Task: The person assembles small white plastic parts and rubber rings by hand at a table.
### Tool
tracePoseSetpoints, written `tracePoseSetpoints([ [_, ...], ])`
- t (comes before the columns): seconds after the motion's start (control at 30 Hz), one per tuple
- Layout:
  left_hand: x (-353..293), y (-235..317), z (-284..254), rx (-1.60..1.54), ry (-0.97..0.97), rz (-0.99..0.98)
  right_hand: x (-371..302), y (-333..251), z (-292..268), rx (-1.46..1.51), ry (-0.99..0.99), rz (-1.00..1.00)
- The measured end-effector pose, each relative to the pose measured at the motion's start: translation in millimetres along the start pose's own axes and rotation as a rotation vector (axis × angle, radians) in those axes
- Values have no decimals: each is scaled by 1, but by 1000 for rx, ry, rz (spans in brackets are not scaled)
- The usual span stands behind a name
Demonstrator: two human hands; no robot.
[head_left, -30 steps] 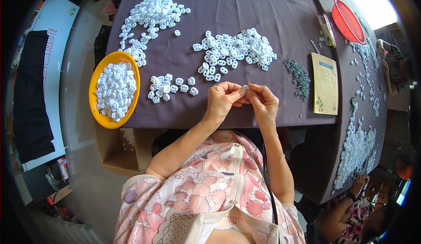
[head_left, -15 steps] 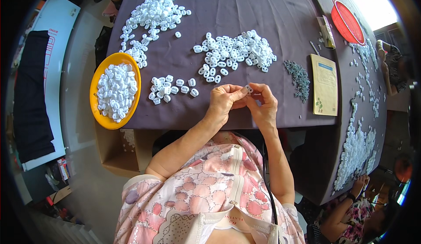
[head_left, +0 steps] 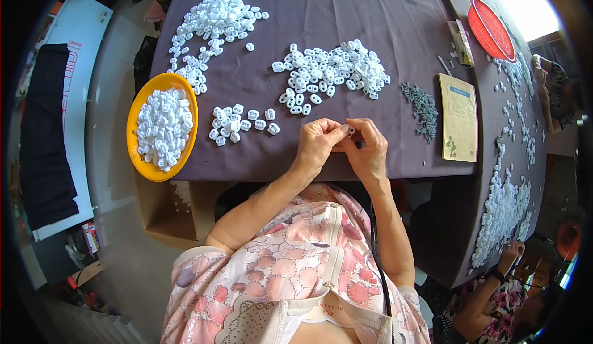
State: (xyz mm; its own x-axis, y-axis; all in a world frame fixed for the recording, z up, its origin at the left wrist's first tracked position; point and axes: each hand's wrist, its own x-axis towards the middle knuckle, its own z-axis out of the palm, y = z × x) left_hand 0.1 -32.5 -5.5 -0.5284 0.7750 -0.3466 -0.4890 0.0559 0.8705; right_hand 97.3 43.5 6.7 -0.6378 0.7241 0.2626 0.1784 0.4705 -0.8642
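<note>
Between my fingertips, just over the near table edge, is a small white two-holed plastic piece (head_left: 351, 131). My left hand (head_left: 316, 145) pinches it from the left, thumb and forefinger closed. My right hand (head_left: 369, 151) is closed against it from the other side, and its curled fingers partly cover the piece. Something small and dark shows under the right fingers, too hidden to name. A small group of similar white pieces (head_left: 233, 123) lies left of my hands, and a larger pile (head_left: 333, 69) lies beyond them. Small dark grey pieces (head_left: 421, 110) are heaped to the right.
A yellow bowl (head_left: 131, 128) full of white pieces stands at the table's left edge. Another white heap (head_left: 216, 16) lies far left. To the right are a tan packet (head_left: 458, 118), a red basket (head_left: 490, 29) and more white pieces (head_left: 503, 214). Another person's hand (head_left: 511, 252) is at lower right.
The white piece and my fingertips have dipped slightly toward me. My right fingers have curled further over it, and the small dark thing now shows beneath them.
</note>
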Motion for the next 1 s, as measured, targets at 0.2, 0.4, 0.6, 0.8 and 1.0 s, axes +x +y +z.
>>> tracePoseSetpoints([
  [0.2,-1,7,-1,-18,-85,-107,0,3,-1,-32,-36,-43],
  [0.4,1,-7,-4,9,-56,-1,-1,4,-4,-78,-50,-89],
  [0.6,2,-11,-8,36,-91,-4,-1,7,-3,-92,-54,-97],
  [0.8,1,-11,-8,22,-100,-3,-1,11,-2,-110,-51,-142],
  [1.0,1,-4,-6,-38,-74,-46,1,9,-5,-82,-88,-123],
])
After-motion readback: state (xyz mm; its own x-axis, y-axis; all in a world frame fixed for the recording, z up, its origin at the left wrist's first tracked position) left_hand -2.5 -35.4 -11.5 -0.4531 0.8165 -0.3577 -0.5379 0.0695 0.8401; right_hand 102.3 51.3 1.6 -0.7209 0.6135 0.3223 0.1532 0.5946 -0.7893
